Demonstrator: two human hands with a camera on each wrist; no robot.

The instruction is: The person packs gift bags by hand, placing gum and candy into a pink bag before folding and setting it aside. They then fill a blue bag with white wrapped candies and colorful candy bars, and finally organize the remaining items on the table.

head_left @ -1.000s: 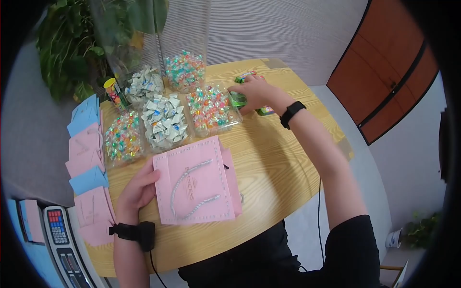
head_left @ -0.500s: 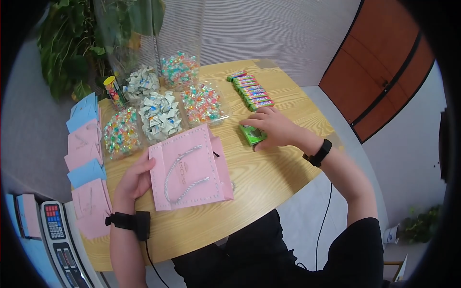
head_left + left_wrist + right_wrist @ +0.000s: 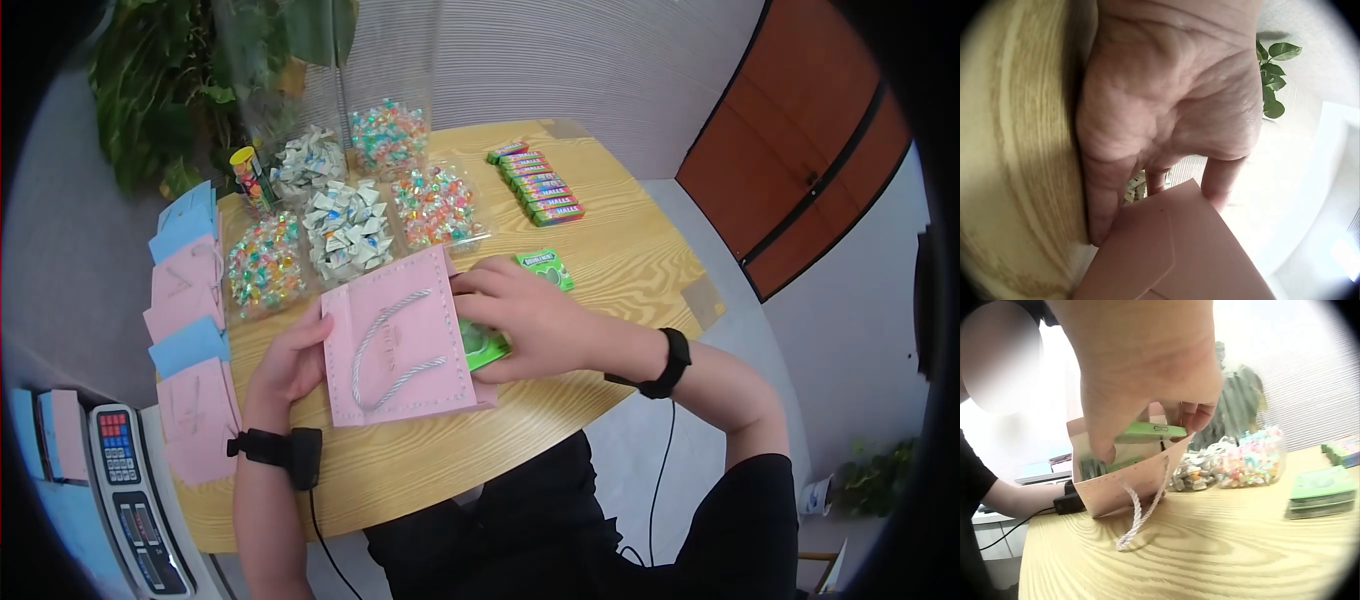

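In the head view my left hand (image 3: 295,360) grips the closed end of a pink paper gift bag (image 3: 420,330) with silver rope handles. Its thumb lies over the near face; the left wrist view shows fingers on both sides of the bag's folded base (image 3: 1172,250). My right hand (image 3: 545,320) pinches a flat green gum pack (image 3: 482,345) at the bag's mouth, which faces right. Seen from the right wrist, that pack (image 3: 1150,430) is partly inside the opening, with more green items (image 3: 1094,469) below it. Another green Doublemint pack (image 3: 545,268) lies behind my right hand.
Clear trays of wrapped candies (image 3: 435,205) and white packets (image 3: 345,235) stand behind the bag. A row of Halls sticks (image 3: 540,185) lies at the back right. Pink and blue bags (image 3: 190,350) line the left edge, beside a scale (image 3: 140,500). A yellow-capped tube (image 3: 250,175) stands behind.
My right hand has moved from beside the Halls row toward me and left, bringing a green gum pack into the bag's mouth. One green pack stays on the table. My left hand keeps its grip.
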